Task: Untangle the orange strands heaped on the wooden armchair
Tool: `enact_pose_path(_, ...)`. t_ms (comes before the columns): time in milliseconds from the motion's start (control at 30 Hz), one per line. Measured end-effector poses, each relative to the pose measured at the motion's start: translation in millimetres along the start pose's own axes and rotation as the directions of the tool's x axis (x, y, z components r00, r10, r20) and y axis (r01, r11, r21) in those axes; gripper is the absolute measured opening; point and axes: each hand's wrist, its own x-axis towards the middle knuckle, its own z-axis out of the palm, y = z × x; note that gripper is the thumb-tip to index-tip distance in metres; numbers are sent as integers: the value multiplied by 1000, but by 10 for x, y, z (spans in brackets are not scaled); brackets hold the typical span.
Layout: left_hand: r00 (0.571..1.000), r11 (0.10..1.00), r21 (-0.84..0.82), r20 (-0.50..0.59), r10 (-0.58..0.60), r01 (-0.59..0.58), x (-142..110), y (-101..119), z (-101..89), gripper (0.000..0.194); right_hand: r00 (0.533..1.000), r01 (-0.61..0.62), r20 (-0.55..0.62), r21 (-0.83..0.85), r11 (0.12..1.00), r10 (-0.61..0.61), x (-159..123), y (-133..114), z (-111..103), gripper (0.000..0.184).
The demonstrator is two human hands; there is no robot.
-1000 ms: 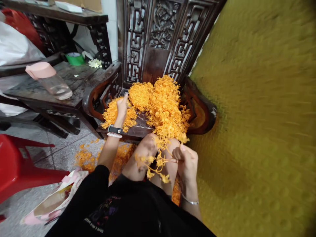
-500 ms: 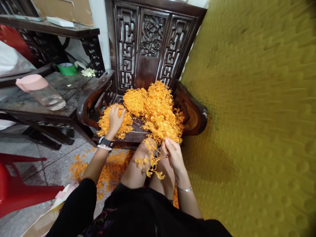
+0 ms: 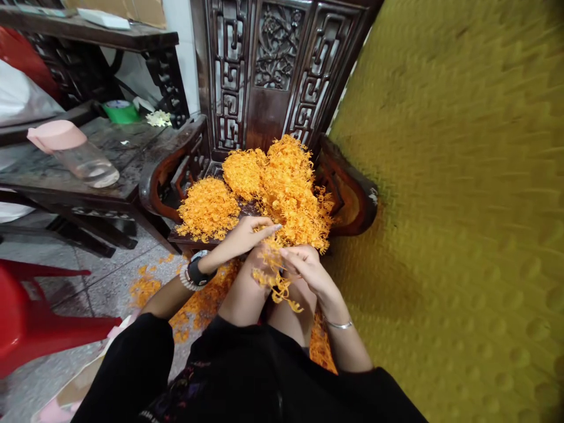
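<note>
My right hand is closed in a pinch on a bunch of orange curly plastic pieces, which dangles over my knees. Close to the top of that bunch is my left hand, its thumb and fingers stretched out and slightly apart; whether the fingertips touch it is hard to see. On the seat of a dark carved wooden chair lies a large heap of the same orange pieces. Two smaller piles sit beside it, a rounded left pile and a back pile.
More orange pieces are scattered on the tiled floor. A wooden side table at left bears a pink-lidded bottle and a green tape roll. A red stool stands lower left; a yellow-green textured surface fills the right.
My left hand has moved right, from the left pile to beside the dangling bunch. My right hand keeps its pinch on the bunch. The view has shifted slightly.
</note>
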Motion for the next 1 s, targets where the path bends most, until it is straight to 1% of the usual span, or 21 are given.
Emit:
enact_pose_path(67,995,987,152,-93,-39,53,-15,-51,-65,48,998,2,63,-124,992,6,-30,15,21,51)
enact_pose_path(133,983,976,190,-166,-76,108,9,-134,-103,55,998,41,64,-236,971,-27,-9,57,73,49)
enact_pose_path(233,958,983,39,-234,-166,179,175,-340,-85,59,991,123,2,-373,920,-132,131,137,204,46)
enact_pose_path(333,907,972,-109,-350,-233,207,473,-568,-74,58,973,133,-126,-389,911,-196,236,138,397,43)
enact_pose_path(367,875,964,-137,-406,-265,228,575,-633,-116,57,963,121,-183,-361,925,-197,214,107,470,43)
enact_pose_path(400,828,952,-161,-472,-304,259,665,-689,-196,55,953,109,-237,-320,941,-191,152,60,539,43)
enact_pose_path(433,768,939,-182,-541,-344,293,733,-739,-319,53,947,104,-265,-278,955,-180,54,5,598,44)
enact_pose_path(467,685,921,-204,-620,-383,330,774,-782,-480,51,943,105,-286,-234,966,-172,-67,-51,640,44)
enact_pose_path(500,613,909,-220,-680,-403,353,783,-824,-670,49,947,109,-278,-199,974,-163,-194,-99,658,45)
enact_pose_path(533,583,909,-220,-708,-399,355,765,-869,-871,48,959,113,-235,-186,976,-156,-307,-133,648,46)
enact_pose_path(567,561,910,-213,-730,-389,355,723,-919,-1064,49,952,114,-263,-168,979,-156,-388,-148,610,48)
enact_pose_path(600,551,914,-199,-746,-375,353,666,-977,-1232,49,931,111,-332,-133,985,-150,-426,-147,547,49)
enact_pose_path(633,588,929,-134,-741,-325,344,603,-1043,-1360,47,911,115,-388,-90,989,-141,-420,-133,468,50)
enact_pose_path(667,637,940,-68,-719,-279,335,540,-1116,-1440,45,892,134,-429,-45,990,-140,-376,-109,382,51)
enact_pose_path(700,680,946,-22,-690,-248,323,482,-1191,-1472,41,885,159,-442,-4,987,-145,-308,-83,299,51)
enact_pose_path(733,716,950,7,-659,-230,311,433,-1265,-1462,36,884,180,-441,18,983,-154,-230,-58,231,51)
enact_pose_path(767,737,953,11,-637,-227,303,393,-1332,-1419,32,891,195,-425,34,980,-162,-155,-37,184,50)
enact_pose_path(833,744,957,-20,-625,-237,288,340,-1430,-1280,25,908,197,-385,49,979,-164,-48,-17,156,45)
enact_pose_path(900,737,964,-49,-635,-232,261,313,-1452,-1131,25,925,179,-351,64,982,-146,-5,-14,187,40)
enact_pose_path(967,733,970,-77,-643,-225,230,286,-1362,-997,29,932,166,-339,76,983,-131,10,-5,232,35)
enact_pose_path(1000,745,973,-121,-626,-228,197,265,-1270,-932,31,932,163,-338,75,984,-129,21,8,250,33)
